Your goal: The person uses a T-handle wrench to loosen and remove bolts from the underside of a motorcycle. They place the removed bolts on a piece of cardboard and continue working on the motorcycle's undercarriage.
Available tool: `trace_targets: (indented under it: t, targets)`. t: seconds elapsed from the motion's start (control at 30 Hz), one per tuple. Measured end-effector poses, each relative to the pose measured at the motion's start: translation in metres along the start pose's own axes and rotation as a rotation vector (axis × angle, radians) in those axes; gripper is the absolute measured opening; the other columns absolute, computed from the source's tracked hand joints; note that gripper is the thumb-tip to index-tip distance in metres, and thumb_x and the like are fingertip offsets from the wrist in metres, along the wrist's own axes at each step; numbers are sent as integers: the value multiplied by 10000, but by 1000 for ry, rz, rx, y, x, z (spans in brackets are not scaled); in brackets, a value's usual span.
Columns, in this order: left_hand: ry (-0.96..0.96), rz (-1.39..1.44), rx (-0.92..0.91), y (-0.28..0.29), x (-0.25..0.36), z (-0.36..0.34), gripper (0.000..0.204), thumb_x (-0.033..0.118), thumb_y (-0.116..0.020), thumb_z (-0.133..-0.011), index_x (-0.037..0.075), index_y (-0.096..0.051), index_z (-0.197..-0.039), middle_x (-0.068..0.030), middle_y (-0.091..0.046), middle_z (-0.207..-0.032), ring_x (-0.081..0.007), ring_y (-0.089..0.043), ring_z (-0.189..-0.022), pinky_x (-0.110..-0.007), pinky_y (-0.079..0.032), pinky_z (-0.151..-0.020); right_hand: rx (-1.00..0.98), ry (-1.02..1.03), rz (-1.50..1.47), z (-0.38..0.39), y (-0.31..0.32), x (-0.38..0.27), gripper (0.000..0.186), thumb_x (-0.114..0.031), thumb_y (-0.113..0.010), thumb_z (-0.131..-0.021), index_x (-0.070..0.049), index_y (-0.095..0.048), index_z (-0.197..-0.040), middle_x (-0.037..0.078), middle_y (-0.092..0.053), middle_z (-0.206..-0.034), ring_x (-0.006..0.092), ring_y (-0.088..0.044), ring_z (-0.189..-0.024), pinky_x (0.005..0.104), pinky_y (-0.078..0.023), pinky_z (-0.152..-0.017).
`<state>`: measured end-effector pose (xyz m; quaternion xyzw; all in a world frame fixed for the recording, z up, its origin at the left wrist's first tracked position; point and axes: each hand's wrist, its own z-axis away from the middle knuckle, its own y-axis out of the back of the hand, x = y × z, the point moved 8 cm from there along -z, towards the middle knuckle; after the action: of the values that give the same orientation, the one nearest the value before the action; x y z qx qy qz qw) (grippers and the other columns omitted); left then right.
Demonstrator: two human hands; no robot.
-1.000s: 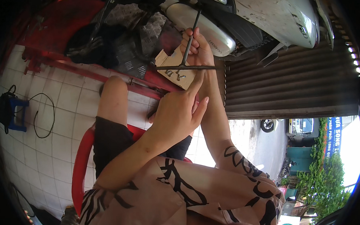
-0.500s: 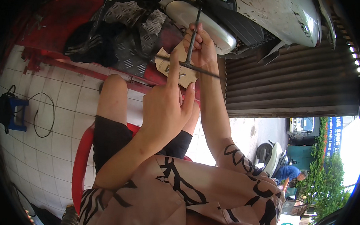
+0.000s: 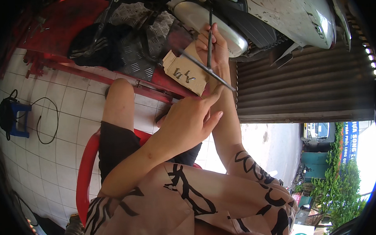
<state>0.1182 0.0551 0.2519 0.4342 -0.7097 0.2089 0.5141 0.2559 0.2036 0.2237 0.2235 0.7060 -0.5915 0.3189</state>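
A dark metal T-handle wrench (image 3: 199, 64) runs up to the silver cover (image 3: 198, 17) on the motorcycle's side. My right hand (image 3: 214, 45) is wrapped round its shaft, just above the crossbar. Where the tip meets the motorcycle is too small to make out. My left hand (image 3: 188, 119) is below the wrench, its index finger stretched out by the crossbar's lower right end and its thumb apart. Whether that finger touches the bar I cannot tell. Beside the wrench, a piece of cardboard (image 3: 198, 88) carries several small metal bolts (image 3: 189, 78).
The motorcycle (image 3: 288, 16) stands over a red lift platform (image 3: 45, 29) with a tread-plate top. A dark cloth bundle (image 3: 92, 44) lies on it. A blue stool (image 3: 21, 120) with a black bag and cable is on the left tiles. A ribbed shutter (image 3: 304, 87) is at right.
My left hand has moved right and down, and the crossbar has turned. The cardboard shows more. In the background, the person in blue and the white scooter have left view.
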Motion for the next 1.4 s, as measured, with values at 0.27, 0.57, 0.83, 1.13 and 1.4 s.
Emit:
trace_targets:
  t: [0.27, 0.57, 0.83, 1.13, 1.4]
  targets:
    - [147, 24, 318, 19, -5, 6, 673, 131, -621, -865, -42, -307, -1436, -70, -499, -513, -174, -523, -439, -288, -409, -456, 56, -2, 32, -3, 2, 6, 219, -234, -543, -983, -16, -533, -975, -85, -330, -605, 27, -258, -500, 192, -226, -481]
    - [24, 35, 184, 14, 17, -12, 517, 185, -637, -875, -105, -472, -1269, -85, -535, -525, -208, -576, -451, -313, -435, -466, 91, 37, 36, -2, 11, 6, 208, -231, -510, -997, -29, -511, -945, -85, -312, -608, 23, -245, -501, 193, -237, -479]
    - [38, -170, -23, -8, 2, -3, 407, 218, -621, -864, -23, -551, -1186, -120, -612, -597, -321, -638, -579, -414, -497, -550, 38, -17, -111, -19, 7, 16, 220, -212, -489, -1004, -19, -536, -909, -60, -343, -602, 46, -274, -489, 208, -256, -470]
    - [130, -409, 383, 27, -5, 7, 405, 224, -649, -824, -49, -566, -1111, -161, -606, -641, -337, -624, -583, -440, -478, -533, -104, -38, -215, -17, 26, -6, 168, -170, -489, -1004, -26, -481, -918, -46, -308, -596, 49, -283, -492, 225, -263, -455]
    - [-60, -273, 313, 40, 36, -6, 589, 243, -648, -831, -36, -444, -1307, -135, -594, -651, -324, -619, -623, -431, -480, -613, -66, 8, -77, -23, 49, -19, 146, -135, -504, -998, -24, -445, -924, -20, -296, -629, 56, -248, -492, 222, -243, -457]
